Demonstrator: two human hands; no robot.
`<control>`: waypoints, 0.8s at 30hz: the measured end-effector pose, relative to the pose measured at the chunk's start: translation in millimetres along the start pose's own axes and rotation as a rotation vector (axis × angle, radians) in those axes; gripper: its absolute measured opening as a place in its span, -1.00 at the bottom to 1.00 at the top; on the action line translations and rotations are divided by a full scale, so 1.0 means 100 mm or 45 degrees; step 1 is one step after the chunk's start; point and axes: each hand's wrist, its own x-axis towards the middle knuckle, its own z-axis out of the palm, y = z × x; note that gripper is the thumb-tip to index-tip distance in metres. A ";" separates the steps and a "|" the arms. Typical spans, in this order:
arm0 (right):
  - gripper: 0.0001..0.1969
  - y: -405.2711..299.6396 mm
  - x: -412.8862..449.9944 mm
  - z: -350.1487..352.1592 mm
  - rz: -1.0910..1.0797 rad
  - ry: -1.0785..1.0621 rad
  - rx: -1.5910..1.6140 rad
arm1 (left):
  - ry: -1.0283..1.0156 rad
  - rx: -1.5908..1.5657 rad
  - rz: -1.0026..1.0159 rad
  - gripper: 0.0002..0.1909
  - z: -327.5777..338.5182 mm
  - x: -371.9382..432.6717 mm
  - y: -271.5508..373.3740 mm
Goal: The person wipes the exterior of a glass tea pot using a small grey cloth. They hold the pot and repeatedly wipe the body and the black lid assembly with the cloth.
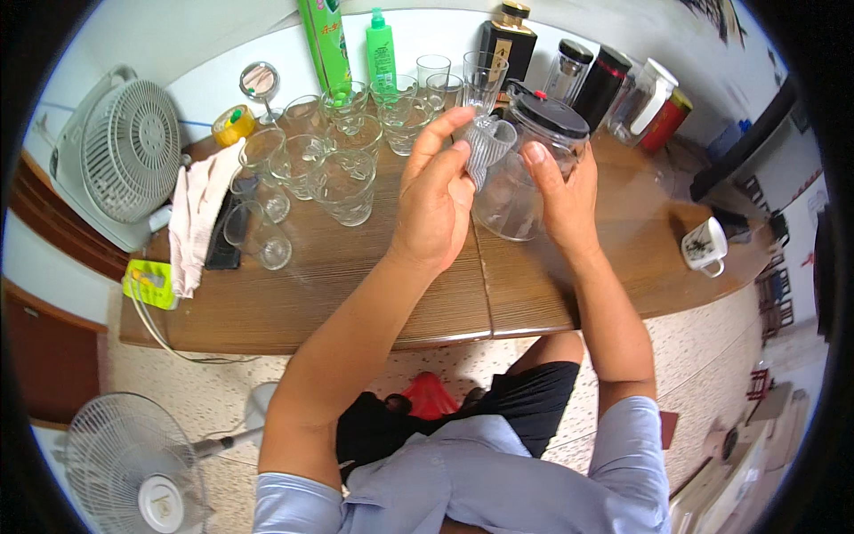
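Note:
My left hand (434, 213) pinches a grey ribbed piece (486, 150) that looks like a folded cloth, close against a clear glass pot. That glass pot (508, 210) has a black lid (550, 113) with a red knob. My right hand (570, 193) grips the pot's right side, thumb in front and fingers behind. Whether the pot's base rests on the table is unclear. Just behind my left hand stands a tall drinking glass (484, 77). Several clear tumblers (343, 190) are grouped to the left, and one stemless-looking glass (257, 237) is nearer me.
On the wooden table (427, 307), a white mug (704, 245) stands at right. Bottles (510, 43) and flasks (600, 83) line the back. At left are a pink cloth (200, 213), a yellow tape roll (233, 125) and a grey fan (133, 147). Another fan (137, 460) stands below.

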 end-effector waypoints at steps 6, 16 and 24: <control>-0.43 0.02 0.00 -0.02 -0.097 -0.046 -0.112 | 0.217 0.301 -0.054 -0.60 -0.04 -0.01 -0.08; -0.51 0.15 0.11 -0.12 -0.018 0.051 -0.015 | 0.048 1.164 -0.081 -0.50 -0.01 -0.06 -0.07; -0.36 0.15 0.06 -0.12 -0.104 -0.124 -0.077 | 0.118 0.315 -0.024 -0.64 -0.06 0.00 0.02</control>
